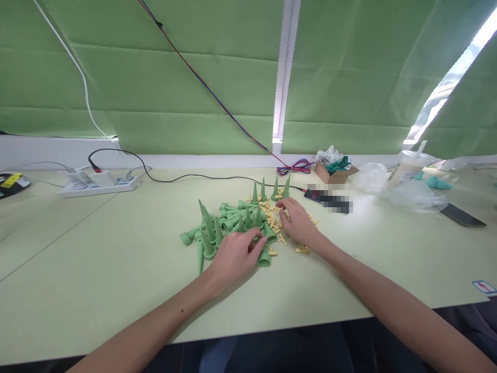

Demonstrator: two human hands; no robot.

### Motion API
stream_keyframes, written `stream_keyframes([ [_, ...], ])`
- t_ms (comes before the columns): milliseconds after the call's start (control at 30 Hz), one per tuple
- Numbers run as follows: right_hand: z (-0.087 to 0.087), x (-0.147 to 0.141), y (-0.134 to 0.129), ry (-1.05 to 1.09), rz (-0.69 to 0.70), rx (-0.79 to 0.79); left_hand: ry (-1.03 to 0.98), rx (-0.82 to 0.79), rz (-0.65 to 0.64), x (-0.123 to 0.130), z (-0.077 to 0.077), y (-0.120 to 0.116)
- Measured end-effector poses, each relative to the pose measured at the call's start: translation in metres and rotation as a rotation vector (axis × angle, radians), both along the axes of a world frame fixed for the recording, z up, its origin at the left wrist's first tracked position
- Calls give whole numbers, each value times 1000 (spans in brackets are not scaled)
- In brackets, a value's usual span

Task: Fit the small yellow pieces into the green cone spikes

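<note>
Green plastic cones (pixel 208 228) make a pile on the pale table (pixel 116 280), some standing point up and others lying on their sides. Small yellow pieces (pixel 273 220) are heaped along the pile's right side, with a few scattered nearer the front edge. My left hand (pixel 240 251) rests at the front of the green pile, fingers bent together around something I cannot make out. Over the right side of the yellow heap is my right hand (pixel 297 220), thumb and forefinger curled towards each other at the pieces; what lies between them is too small to name.
A power strip (pixel 101 186) with plugs sits at the back left, and a black cable (pixel 186 177) runs from it to a phone (pixel 326 200). Behind the phone is a small cardboard box (pixel 336 175). Plastic bags, a cup (pixel 406 168) and a dark flat object (pixel 462 215) are on the right.
</note>
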State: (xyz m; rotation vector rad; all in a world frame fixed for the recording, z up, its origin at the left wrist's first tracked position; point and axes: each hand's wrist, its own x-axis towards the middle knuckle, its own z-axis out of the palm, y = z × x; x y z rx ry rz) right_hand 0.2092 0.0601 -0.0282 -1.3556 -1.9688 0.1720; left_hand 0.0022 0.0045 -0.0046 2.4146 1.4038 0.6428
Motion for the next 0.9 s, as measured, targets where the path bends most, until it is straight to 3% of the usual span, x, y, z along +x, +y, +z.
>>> stream_keyframes([
  [267, -9, 5, 9, -210, -30, -182, 7, -7, -10, 1, 1, 0],
  [900, -12, 6, 14, -287, 51, -150, 14, -15, -49, 0, 1, -2],
])
